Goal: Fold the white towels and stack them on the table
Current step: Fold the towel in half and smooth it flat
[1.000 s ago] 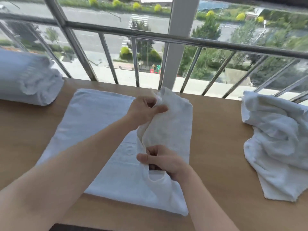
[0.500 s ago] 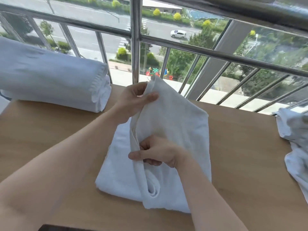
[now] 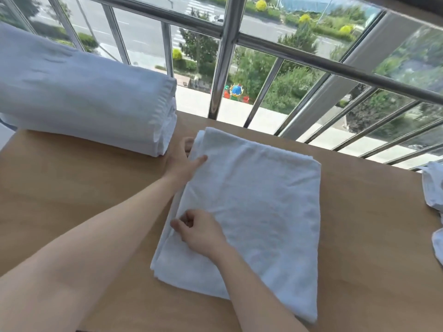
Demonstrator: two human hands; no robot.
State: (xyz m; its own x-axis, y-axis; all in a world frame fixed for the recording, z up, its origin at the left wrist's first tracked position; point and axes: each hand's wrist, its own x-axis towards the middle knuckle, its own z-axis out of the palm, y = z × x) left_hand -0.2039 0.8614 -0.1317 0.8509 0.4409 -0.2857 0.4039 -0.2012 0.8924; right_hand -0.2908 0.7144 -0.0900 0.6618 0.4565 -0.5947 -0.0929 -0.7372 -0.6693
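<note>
Folded towel point(image 3: 251, 212) flat on table point(image 3: 72, 188).
Left hand point(image 3: 183, 161) grips its far-left edge; right hand point(image 3: 200, 232) pinches the near-left edge (fingers curled).

A folded towel point(image 3: 251, 207) lies flat on the desk point(image 3: 72, 188). The left hand point(image 3: 182, 161) grips its far left edge, and the right hand point(image 3: 201, 231) seemingly pinches the edge nearer.

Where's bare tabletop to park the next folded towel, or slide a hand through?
Widest bare table: between the folded towel and the crumpled towels at the right edge. Also the near-left wood in front of the towel stack, though a forearm crosses it. Crowded: the gap between towel stack and folded towel.
</note>
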